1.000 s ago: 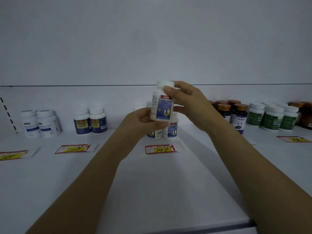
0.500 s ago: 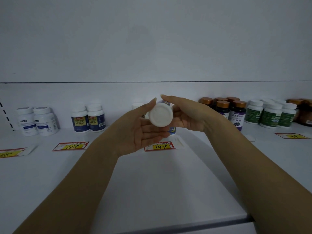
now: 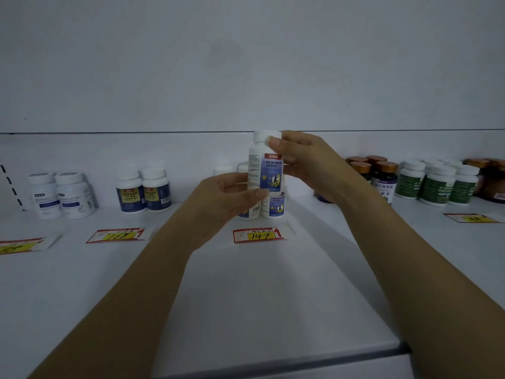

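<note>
The white shelf (image 3: 246,296) runs wide and deep. At its 12 o'clock stand two small white bottles (image 3: 274,206) with blue labels, and a red-and-yellow price tag (image 3: 258,235) marked 147 lies flat just in front. At 10 o'clock is a pair of dark blue bottles (image 3: 144,192) behind a tag (image 3: 117,236) reading 168. At 9 o'clock are two pale bottles (image 3: 62,195) and another tag (image 3: 21,245). At 2 o'clock stand brown-capped bottles (image 3: 382,176), then green-labelled bottles (image 3: 437,184) with a tag (image 3: 472,218), and at 3 o'clock what may be brown jars (image 3: 492,179).
</note>
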Action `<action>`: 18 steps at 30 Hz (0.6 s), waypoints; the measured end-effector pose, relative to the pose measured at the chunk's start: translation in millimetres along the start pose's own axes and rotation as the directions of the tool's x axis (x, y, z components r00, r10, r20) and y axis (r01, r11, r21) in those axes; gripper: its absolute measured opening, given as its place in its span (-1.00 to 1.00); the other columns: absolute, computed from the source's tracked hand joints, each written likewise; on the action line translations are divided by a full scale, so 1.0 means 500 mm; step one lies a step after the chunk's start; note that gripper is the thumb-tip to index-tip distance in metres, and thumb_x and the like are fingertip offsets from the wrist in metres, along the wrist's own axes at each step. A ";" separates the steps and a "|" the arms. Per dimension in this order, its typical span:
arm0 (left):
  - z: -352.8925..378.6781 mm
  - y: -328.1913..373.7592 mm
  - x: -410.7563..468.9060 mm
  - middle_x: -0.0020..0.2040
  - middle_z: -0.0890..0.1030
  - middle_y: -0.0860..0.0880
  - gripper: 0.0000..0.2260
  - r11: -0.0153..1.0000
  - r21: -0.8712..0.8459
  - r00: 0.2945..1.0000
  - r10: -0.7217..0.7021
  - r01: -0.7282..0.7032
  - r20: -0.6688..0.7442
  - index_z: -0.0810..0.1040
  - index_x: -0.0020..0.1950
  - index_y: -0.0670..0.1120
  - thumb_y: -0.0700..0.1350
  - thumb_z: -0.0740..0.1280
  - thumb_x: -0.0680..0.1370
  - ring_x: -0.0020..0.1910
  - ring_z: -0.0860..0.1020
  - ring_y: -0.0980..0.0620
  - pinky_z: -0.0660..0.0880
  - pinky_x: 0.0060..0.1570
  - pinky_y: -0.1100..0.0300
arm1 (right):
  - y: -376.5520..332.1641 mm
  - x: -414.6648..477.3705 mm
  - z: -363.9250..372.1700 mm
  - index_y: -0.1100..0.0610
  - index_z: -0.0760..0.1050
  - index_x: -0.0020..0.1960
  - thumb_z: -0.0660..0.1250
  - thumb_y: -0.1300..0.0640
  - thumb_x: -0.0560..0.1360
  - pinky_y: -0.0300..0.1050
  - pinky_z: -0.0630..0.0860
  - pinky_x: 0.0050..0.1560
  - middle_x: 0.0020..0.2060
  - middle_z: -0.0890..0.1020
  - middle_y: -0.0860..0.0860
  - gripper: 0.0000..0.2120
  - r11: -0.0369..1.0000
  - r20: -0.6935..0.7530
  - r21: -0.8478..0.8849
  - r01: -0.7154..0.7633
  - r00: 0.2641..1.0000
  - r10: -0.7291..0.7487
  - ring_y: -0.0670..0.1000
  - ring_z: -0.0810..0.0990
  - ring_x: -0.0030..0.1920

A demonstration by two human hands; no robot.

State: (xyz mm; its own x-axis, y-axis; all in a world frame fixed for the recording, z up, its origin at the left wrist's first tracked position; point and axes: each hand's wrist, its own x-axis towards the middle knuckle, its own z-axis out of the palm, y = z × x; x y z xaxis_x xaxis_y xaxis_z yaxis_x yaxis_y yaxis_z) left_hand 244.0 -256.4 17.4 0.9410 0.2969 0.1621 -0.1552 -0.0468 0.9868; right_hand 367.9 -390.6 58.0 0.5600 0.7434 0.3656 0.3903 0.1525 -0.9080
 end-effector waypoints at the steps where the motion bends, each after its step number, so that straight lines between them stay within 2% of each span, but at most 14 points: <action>1: 0.002 0.000 -0.001 -0.01 0.69 0.04 -0.63 0.997 0.073 0.999 0.034 -0.033 -0.016 0.59 0.08 -0.01 -0.12 0.46 0.28 -0.02 0.66 0.09 0.58 -0.02 0.23 | 0.000 -0.001 0.001 0.14 0.55 0.14 0.28 0.08 0.56 -0.13 0.59 0.10 0.01 0.67 0.07 -0.78 1.000 -0.007 -0.014 0.020 1.000 -0.020 0.02 0.65 0.03; 4: 0.009 -0.006 -0.001 -0.06 0.69 0.10 -0.68 0.972 0.214 0.992 0.115 -0.100 -0.055 0.57 0.05 0.03 -0.20 0.49 0.34 -0.12 0.66 0.19 0.58 -0.16 0.36 | 0.005 -0.001 0.007 0.12 0.53 0.20 0.30 0.09 0.55 -0.14 0.60 0.08 0.10 0.63 0.14 -0.75 0.993 -0.038 -0.102 0.062 0.997 -0.067 0.02 0.65 0.06; 7: 0.012 -0.015 0.001 -0.13 0.65 0.17 -0.71 0.956 0.264 0.984 0.156 -0.130 -0.082 0.54 0.00 0.03 -0.25 0.49 0.37 -0.22 0.64 0.28 0.53 -0.29 0.44 | 0.008 -0.002 0.013 0.10 0.52 0.23 0.33 0.07 0.54 -0.17 0.60 0.05 0.09 0.62 0.05 -0.71 0.977 -0.039 -0.202 0.069 0.996 -0.078 -0.03 0.64 0.06; 10: 0.012 -0.020 0.002 -0.14 0.61 0.19 -0.72 0.943 0.307 0.983 0.163 -0.132 -0.079 0.52 -0.01 0.03 -0.25 0.47 0.39 -0.27 0.62 0.34 0.48 -0.35 0.49 | 0.008 -0.001 0.013 0.04 0.50 0.24 0.33 0.03 0.53 -0.11 0.58 0.12 0.11 0.61 0.01 -0.71 0.963 -0.020 -0.263 0.052 0.998 -0.059 -0.04 0.62 0.09; 14: 0.014 -0.027 0.004 -0.06 0.61 0.13 -0.71 0.913 0.388 0.985 0.161 -0.125 -0.062 0.50 0.03 0.05 -0.19 0.48 0.40 -0.20 0.61 0.28 0.51 -0.28 0.49 | 0.004 0.005 0.012 -0.02 0.55 0.18 0.34 -0.14 0.49 0.00 0.54 0.19 0.09 0.63 -0.10 -0.68 0.912 -0.065 -0.409 0.040 0.995 -0.073 -0.07 0.60 0.10; 16: 0.014 -0.030 0.007 -0.01 0.61 0.12 -0.70 0.898 0.421 0.984 0.165 -0.124 -0.062 0.50 0.07 0.04 -0.15 0.47 0.41 -0.14 0.60 0.26 0.52 -0.21 0.47 | -0.003 0.011 0.013 0.00 0.60 0.12 0.33 -0.16 0.48 0.01 0.56 0.17 0.02 0.65 -0.12 -0.68 0.882 -0.063 -0.470 0.032 0.996 -0.070 -0.08 0.63 0.03; 18: 0.011 -0.034 0.008 0.03 0.61 0.11 -0.68 0.893 0.436 0.981 0.170 -0.114 -0.093 0.50 0.11 0.03 -0.12 0.47 0.41 -0.07 0.60 0.23 0.55 -0.06 0.36 | -0.019 0.021 0.011 0.03 0.62 0.08 0.33 -0.13 0.50 0.02 0.57 0.14 -0.03 0.67 -0.09 -0.71 0.864 -0.049 -0.503 0.023 0.997 -0.055 -0.07 0.65 -0.03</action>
State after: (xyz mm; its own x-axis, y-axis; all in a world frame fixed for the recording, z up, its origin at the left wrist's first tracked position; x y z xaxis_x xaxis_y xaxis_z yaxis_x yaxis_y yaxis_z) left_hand 251.9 -259.5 1.1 0.8686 0.3724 0.3270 -0.1145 -0.4912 0.8635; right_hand 366.2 -380.7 69.5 0.5731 0.7009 0.4247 0.7174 -0.1785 -0.6734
